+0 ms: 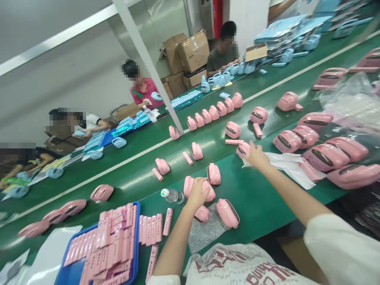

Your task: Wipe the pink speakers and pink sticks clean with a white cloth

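My right hand (259,156) reaches out over the far edge of the near work surface, its fingers closed around a small pink plastic casing (242,149). White wrapping shows just under that casing. My left hand (198,194) is curled over another pink plastic casing (209,192) in a small group; part of it is covered by the hand. Around it lie more rounded pink casings, including an upright one (213,174) behind and one with a seam (227,213) on bubble wrap (204,233). A clear bottle (172,196) with a white and green cap stands left of my left hand.
A blue tray (137,237) of pink strip-shaped parts (114,241) sits at the lower left. Pink casings line the green conveyor (133,174); more are piled at right (326,156) beside clear plastic. Across the belt, several people handle light-blue parts near a slanted white post (148,63).
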Motion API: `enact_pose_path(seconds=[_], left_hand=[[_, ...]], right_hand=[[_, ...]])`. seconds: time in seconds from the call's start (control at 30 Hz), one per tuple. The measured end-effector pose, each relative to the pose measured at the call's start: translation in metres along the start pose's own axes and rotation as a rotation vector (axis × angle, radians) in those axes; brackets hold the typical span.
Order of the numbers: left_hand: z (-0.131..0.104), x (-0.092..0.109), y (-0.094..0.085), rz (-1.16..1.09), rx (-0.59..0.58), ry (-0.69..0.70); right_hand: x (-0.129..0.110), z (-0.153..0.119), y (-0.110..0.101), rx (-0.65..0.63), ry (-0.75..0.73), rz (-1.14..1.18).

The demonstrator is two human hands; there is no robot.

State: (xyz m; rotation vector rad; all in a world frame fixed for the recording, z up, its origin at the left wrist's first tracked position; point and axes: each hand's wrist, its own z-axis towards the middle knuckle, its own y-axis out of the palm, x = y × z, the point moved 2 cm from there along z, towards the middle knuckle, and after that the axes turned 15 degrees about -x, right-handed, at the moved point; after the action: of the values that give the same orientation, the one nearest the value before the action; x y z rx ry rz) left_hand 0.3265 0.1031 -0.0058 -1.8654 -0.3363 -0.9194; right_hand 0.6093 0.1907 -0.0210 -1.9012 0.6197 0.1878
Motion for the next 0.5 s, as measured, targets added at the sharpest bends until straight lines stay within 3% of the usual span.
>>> enact_pose_path(seconds=[0.1,0.23,0.33,0.4,0.5], left_hand=[[-0.056,-0.009,0.007,-0.071,0.008,0.024],[-0.131,-0.038,0.025,-0.222,0.073,-0.126],[-0.181,-0.069,0.033,-0.349,0.238,-0.357],[-0.212,-0.091,0.031,-0.377,0.354,-0.492],[-0.249,-0.124,0.019,-0.35,0.47,-0.622]], right_hand=[[-0.002,0.034,-0.009,-0.058,0.094,-0.044],[-0.001,0.04,0.005,-0.143,0.1,-0.132],[0.011,0.046,0.031,-0.197,0.066,-0.16],[0.021,0.051,0.056,-0.2,-0.055,-0.087],[0.033,0.042,0.095,-0.356,-0.223,0.013]])
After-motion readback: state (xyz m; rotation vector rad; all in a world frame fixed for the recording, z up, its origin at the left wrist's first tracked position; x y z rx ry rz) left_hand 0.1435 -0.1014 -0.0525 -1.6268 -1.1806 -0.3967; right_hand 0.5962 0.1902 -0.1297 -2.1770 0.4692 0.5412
